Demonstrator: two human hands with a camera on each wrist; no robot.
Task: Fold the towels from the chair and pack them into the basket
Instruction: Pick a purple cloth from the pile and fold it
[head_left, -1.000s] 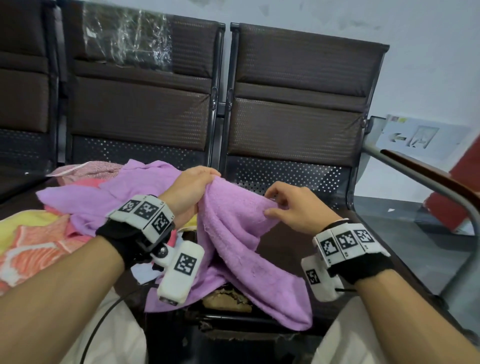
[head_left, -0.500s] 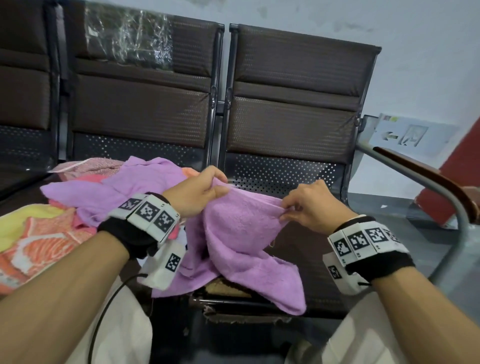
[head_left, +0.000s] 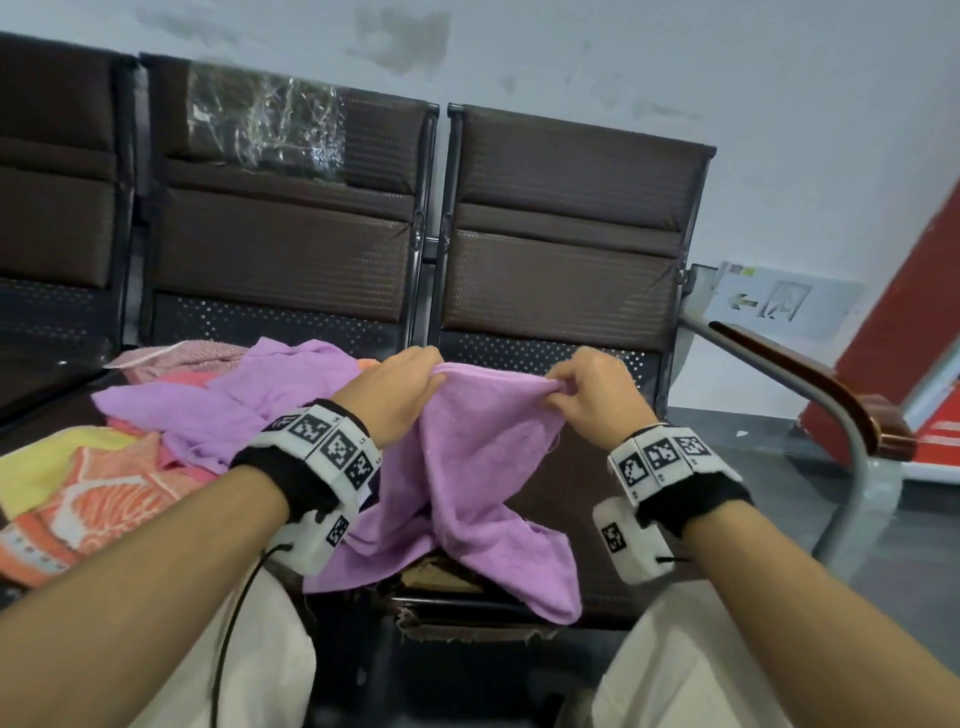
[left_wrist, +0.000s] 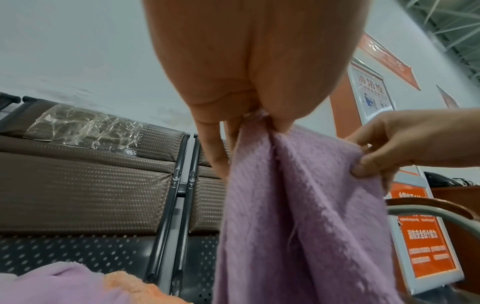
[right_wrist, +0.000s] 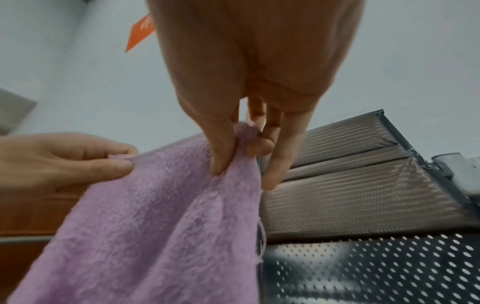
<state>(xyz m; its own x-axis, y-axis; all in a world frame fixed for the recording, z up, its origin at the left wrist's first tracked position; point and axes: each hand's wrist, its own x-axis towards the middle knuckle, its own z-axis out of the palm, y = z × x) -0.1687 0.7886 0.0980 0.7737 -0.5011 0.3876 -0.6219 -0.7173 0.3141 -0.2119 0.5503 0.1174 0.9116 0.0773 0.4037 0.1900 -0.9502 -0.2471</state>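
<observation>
1. Left hand (head_left: 396, 388) and right hand (head_left: 597, 391): each pinches the top edge of the purple towel (head_left: 483, 467), fingers curled.
2. Towel hangs between them, lower end draped over the chair seat (head_left: 582, 499) front edge.
3. Behind left: pile of towels (head_left: 156, 431) on the next seat.

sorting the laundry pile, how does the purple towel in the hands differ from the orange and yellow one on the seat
The purple towel is plain, one colour; the orange and yellow towel is patterned. The purple towel is lifted by its top edge, pinched by the left hand and right hand, with its lower end draping over the seat's front; the orange and yellow towel lies untouched on the neighbouring seat, partly under other cloths. Neither is folded yet.
</observation>
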